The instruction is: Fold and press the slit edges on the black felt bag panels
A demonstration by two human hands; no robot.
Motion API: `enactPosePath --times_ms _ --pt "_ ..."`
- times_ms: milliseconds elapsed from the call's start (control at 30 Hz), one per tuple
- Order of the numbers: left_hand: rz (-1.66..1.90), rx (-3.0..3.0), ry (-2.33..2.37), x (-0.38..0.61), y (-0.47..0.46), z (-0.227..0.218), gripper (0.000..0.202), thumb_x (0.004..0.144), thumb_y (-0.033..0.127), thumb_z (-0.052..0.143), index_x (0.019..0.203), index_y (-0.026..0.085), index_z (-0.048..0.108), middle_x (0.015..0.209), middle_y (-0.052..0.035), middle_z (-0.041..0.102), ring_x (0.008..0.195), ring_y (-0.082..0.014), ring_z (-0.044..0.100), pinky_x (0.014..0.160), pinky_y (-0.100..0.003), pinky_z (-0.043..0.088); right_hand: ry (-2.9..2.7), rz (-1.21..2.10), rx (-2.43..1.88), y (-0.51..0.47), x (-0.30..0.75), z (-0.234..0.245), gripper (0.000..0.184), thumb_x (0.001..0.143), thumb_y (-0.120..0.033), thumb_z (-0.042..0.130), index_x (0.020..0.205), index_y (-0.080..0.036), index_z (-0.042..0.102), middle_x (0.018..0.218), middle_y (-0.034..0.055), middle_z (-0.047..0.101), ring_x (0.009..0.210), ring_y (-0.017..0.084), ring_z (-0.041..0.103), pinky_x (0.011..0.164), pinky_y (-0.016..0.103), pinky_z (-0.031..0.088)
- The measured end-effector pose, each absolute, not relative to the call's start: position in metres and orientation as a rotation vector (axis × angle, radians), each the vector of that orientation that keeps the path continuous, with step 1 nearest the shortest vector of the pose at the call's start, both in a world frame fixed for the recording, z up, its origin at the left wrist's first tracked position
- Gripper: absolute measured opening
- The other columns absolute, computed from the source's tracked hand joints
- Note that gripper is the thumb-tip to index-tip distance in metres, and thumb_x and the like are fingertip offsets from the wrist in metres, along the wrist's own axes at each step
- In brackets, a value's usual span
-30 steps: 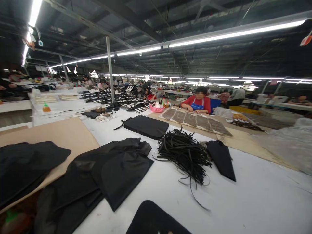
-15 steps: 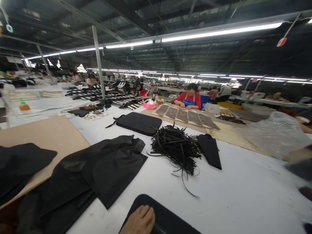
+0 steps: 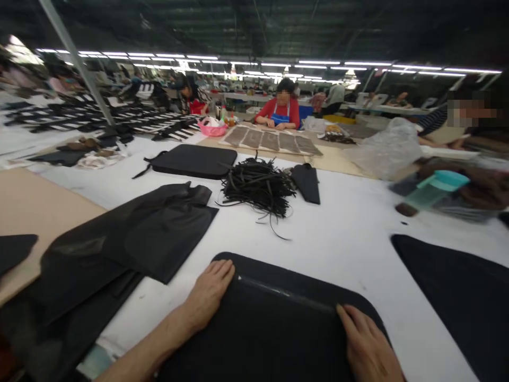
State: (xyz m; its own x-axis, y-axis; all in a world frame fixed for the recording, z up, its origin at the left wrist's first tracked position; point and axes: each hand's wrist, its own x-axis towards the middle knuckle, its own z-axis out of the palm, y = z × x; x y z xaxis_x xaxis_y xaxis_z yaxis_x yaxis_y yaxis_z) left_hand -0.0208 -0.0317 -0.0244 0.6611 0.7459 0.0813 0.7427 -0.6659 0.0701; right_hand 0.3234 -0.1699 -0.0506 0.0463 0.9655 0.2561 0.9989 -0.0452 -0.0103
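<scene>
A large black panel point(image 3: 286, 323) with rounded corners lies in front of me on the white tabletop. A shiny crease or edge runs across it near its far side. My left hand point(image 3: 210, 292) is closed over the panel's far left corner, fingers together on top and thumb hidden. On the right side, my right hand point(image 3: 368, 339) grips the panel, its fingertips touching the surface by the end of the shiny line. Beyond the panel sits a heap of thin black strips point(image 3: 258, 183). To the left, several limp black sheets point(image 3: 159, 233) overlap.
A black padded piece point(image 3: 194, 161) and a small tapered black piece point(image 3: 307, 183) lie beyond. Another black panel point(image 3: 457, 286) is at the right, near a teal-lidded container point(image 3: 441, 183) and clear plastic bag point(image 3: 392, 148). A person in red point(image 3: 280, 109) sits across the table.
My view has tilted down and turned right. My right hand has come into view on the black panel, and more of the panel shows. My left hand stays on its corner.
</scene>
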Motion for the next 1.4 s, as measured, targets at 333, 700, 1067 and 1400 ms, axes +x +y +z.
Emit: enactPosePath --times_ms 333,700,1067,1400 --pt "0.19 2.901 1.565 -0.026 -0.025 -0.027 0.055 0.07 -0.009 0.03 0.115 0.008 0.055 0.123 -0.011 0.056 0.112 -0.0231 0.05 0.095 -0.034 0.043 -1.841 -0.266 -2.501 -0.156 0.321 -0.016 0.022 0.085 -0.012 0.037 0.088 -0.018 0.057 0.096 0.0087 0.058 0.088 0.023 0.053 0.062 0.032 0.044" --pt "0.072 2.863 0.347 0.051 -0.073 -0.007 0.048 0.079 0.016 0.043 0.126 0.011 0.04 0.135 -0.0139 0.043 0.124 -0.0242 0.037 0.105 -0.039 0.028 -2.181 0.089 -2.072 -0.068 0.247 0.007 0.016 0.083 -0.017 0.053 0.098 -0.021 0.057 0.099 0.005 0.059 0.088 0.019 0.052 0.074 0.03 0.039" --pt "-0.034 2.858 0.461 0.048 -0.072 -0.024 0.066 0.07 0.016 0.052 0.132 0.013 0.031 0.143 -0.0156 0.031 0.13 -0.0291 0.026 0.107 -0.045 0.022 -2.082 0.031 -1.943 -0.064 0.266 0.027 0.01 0.085 -0.018 0.051 0.079 -0.019 0.059 0.09 0.0032 0.06 0.083 0.016 0.051 0.073 0.028 0.036" --pt "0.271 2.63 0.727 0.062 -0.072 -0.001 0.04 0.081 0.006 0.037 0.116 0.02 0.049 0.129 -0.0072 0.049 0.122 -0.0224 0.039 0.103 -0.042 0.031 -2.139 -0.375 -1.766 -0.086 0.258 0.07 0.019 0.087 -0.015 0.043 0.076 -0.019 0.058 0.066 0.0009 0.055 0.061 0.014 0.044 0.059 0.027 0.027"
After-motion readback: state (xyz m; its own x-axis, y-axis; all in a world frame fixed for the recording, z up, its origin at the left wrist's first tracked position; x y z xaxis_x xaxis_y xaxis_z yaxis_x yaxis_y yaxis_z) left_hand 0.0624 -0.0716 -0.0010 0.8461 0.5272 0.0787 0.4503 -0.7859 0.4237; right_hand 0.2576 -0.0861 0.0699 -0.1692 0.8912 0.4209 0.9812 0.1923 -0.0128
